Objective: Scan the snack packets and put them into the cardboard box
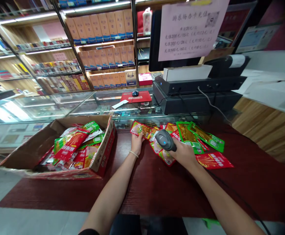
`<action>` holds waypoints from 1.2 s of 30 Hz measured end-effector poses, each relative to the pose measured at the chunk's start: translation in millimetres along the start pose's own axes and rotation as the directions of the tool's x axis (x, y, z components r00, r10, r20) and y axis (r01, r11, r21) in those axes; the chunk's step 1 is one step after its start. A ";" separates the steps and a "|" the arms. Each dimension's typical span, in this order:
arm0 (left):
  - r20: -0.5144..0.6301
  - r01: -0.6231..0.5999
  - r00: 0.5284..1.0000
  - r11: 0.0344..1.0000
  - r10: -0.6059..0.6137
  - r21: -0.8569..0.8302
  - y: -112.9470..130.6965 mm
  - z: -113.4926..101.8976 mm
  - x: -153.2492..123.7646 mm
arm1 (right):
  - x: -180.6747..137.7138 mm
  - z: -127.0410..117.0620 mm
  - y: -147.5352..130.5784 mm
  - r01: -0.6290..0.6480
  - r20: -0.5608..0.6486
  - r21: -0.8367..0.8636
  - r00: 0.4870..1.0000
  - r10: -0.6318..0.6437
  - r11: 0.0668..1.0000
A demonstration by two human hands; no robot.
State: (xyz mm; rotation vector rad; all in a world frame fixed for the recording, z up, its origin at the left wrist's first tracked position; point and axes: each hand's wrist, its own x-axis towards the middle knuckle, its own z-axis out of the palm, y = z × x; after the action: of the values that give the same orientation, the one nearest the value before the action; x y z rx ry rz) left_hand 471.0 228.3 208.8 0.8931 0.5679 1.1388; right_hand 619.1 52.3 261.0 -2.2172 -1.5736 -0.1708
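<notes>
My right hand [184,152] is wrapped round the handle of a dark grey barcode scanner [164,138], its head pointing forward and left over the pile. In my left hand [137,143] is a red-edged snack packet [140,128] with a clear window, gripped by its near side. Beneath and beside the scanner lie several red and green snack packets [188,137]. A red packet [214,160] rests flat to the right of my right hand. To the left stands an open cardboard box [105,148] holding many similar packets [70,145].
The dark red wooden table [144,182] meets a glass display counter [83,101]. A cash drawer [181,101] and a monitor with a pink paper sign [191,29] stand behind. A black mouse [135,93] sits on a red mat [143,97]. The scanner's cable [240,195] runs along the right.
</notes>
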 end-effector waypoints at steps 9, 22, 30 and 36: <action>0.127 -0.367 0.925 0.748 0.359 0.553 98.6 17.3 -45.0 | 11.4 -20.2 -12.6 -0.107 -0.208 0.010 0.972 0.107 0.994; 0.334 -0.280 0.775 -0.182 0.537 0.943 261.6 -110.0 -88.2 | 31.1 -19.3 -121.2 0.075 -0.242 0.113 0.969 -0.046 0.991; 0.387 -0.357 0.810 -0.152 0.440 0.922 246.1 -81.6 -94.1 | 34.1 -22.9 -119.8 0.020 -0.190 0.060 0.982 -0.008 0.998; 0.535 -0.556 0.767 -0.051 0.355 0.830 199.8 -20.5 -84.7 | 37.0 -32.6 -75.8 -0.093 -0.176 0.033 0.980 0.098 0.995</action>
State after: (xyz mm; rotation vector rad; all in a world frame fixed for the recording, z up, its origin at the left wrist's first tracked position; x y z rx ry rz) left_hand 321.1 184.6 360.9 2.5767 0.9485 1.1750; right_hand 566.6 92.6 322.6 -2.1866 -1.3649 -0.3102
